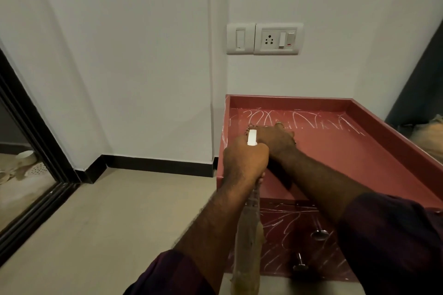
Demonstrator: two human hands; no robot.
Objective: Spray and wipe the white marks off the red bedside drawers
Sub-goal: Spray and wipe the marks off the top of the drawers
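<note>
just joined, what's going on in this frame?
A person is cleaning the red bedside drawers. The left hand grips what looks like a white spray head, with a beige cloth hanging below it. The right hand lies palm down on the top, near its back left. White marks show along the back of the top and across the drawer fronts. The nearer part of the top looks clean.

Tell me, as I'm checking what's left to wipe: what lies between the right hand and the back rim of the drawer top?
Head view: white scribble marks on the red top, between right hand and back rim.
</note>
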